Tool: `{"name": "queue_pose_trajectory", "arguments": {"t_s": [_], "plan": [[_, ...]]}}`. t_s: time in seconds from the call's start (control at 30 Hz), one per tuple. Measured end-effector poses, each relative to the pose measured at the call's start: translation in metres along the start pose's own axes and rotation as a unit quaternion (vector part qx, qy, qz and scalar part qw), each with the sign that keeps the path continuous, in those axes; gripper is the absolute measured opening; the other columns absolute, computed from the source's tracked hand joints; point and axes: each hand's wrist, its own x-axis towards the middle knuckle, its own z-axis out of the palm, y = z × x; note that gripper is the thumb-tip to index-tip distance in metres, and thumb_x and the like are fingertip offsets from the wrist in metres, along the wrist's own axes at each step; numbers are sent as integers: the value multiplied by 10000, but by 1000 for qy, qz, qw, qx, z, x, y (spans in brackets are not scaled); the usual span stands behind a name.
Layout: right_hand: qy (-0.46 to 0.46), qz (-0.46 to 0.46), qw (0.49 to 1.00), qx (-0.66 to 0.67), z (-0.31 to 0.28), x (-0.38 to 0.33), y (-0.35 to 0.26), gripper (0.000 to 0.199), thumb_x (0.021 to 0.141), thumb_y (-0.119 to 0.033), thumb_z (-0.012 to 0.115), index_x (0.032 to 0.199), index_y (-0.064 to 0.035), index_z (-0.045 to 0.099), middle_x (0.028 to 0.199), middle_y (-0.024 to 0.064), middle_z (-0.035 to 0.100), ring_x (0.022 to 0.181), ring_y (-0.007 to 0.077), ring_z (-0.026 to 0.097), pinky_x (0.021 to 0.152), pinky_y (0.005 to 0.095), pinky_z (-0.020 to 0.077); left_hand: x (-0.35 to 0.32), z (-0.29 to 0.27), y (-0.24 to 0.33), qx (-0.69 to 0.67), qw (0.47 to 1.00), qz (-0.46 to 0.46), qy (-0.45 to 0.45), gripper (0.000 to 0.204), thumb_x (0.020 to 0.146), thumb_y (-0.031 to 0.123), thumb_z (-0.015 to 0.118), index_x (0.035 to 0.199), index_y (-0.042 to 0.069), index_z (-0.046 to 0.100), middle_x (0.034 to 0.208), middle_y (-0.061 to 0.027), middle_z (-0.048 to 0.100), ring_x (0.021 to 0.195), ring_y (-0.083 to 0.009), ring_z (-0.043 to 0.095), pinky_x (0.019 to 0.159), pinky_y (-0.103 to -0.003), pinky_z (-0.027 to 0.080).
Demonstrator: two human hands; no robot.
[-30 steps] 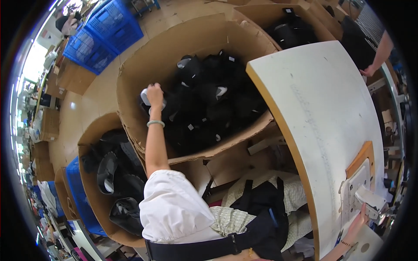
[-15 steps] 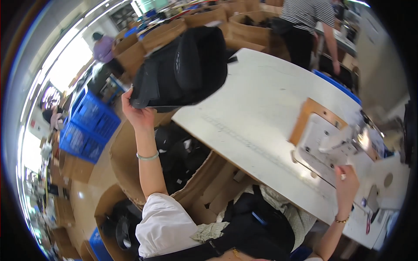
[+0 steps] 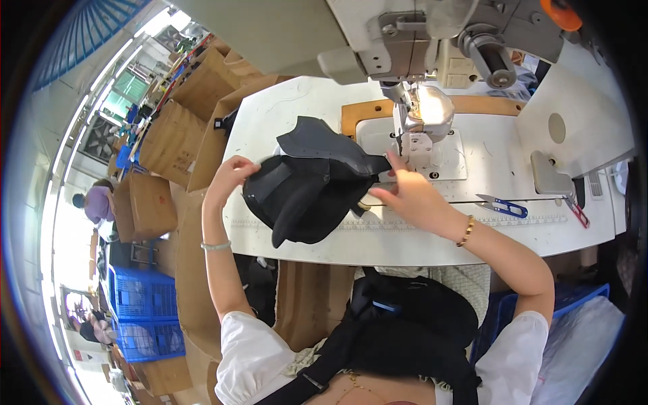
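A black cap (image 3: 297,196), with a stiff curved brim and a dark flap (image 3: 320,143) turned out on its far side, is held over the white table just left of the sewing machine's needle area (image 3: 413,145). My left hand (image 3: 229,181) pinches the cap's left edge between thumb and fingers. On the other side, my right hand (image 3: 422,202) is closed on a narrow dark end of the cap, close to the machine's needle plate. The inside of the cap is only partly visible.
Blue-handled thread snips (image 3: 503,206) and a red-handled tool (image 3: 577,212) lie on the white table (image 3: 270,111) at the right. The machine head (image 3: 378,34) overhangs the far side. Cardboard boxes (image 3: 169,145) and blue crates (image 3: 145,297) stand to the left. A plastic-lined blue bin (image 3: 580,337) is at lower right.
The cap has come down from the upper left to beside the needle area. My right hand, earlier apart from it, now grips its right end. The view has turned toward the machine.
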Motion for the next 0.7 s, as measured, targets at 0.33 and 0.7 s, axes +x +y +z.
{"name": "queue_pose_trajectory", "arguments": {"t_s": [0.33, 0.7], "plan": [[128, -122, 970, -169, 36, 29, -9, 499, 820, -294, 644, 1154, 10, 432, 881, 142, 587, 653, 276, 639, 539, 374, 507, -45, 78, 118, 258, 862, 427, -94, 494, 744, 299, 708, 1109, 4, 552, 1112, -145, 563, 1001, -300, 583, 840, -363, 474], [32, 13, 998, 45, 26, 15, -15, 592, 818, -507, 621, 1078, -1, 459, 847, 164, 628, 830, 282, 639, 710, 369, 502, -35, 66, 124, 284, 885, 368, -33, 307, 818, 304, 615, 982, 47, 651, 903, -113, 612, 798, -302, 614, 722, -386, 478]]}}
